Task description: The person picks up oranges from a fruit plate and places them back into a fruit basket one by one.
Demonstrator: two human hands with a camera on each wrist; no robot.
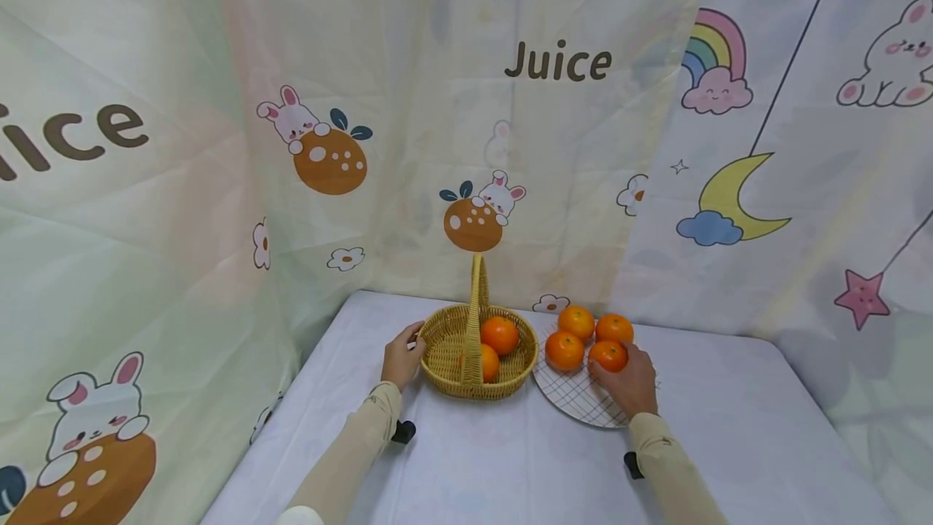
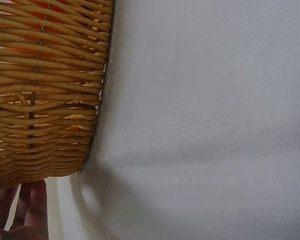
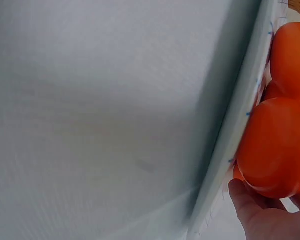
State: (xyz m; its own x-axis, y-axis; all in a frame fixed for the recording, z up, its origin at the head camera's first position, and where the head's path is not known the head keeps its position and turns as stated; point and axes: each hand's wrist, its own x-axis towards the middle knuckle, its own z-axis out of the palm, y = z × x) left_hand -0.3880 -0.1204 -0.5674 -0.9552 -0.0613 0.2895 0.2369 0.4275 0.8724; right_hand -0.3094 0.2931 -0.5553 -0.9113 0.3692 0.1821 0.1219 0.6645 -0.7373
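A woven basket point(image 1: 442, 351) with a tall handle stands on the table, with two oranges point(image 1: 500, 335) inside. At its left rim is my left hand point(image 1: 402, 356); in the left wrist view its fingers point(image 2: 36, 207) lie fairly straight against the basket's outer side. My right hand point(image 1: 631, 383) grips the front right orange point(image 1: 608, 356) at a round plate point(image 1: 576, 400). In the right wrist view, fingers and thumb wrap that orange point(image 3: 275, 147) close over the plate's rim. Three more oranges sit beside it, one of them at the front left point(image 1: 564, 351).
A white cloth covers the table point(image 1: 474, 468). The plate, white with a grid of lines, stands just right of the basket. Printed curtains point(image 1: 437, 104) hang behind the table and along both sides.
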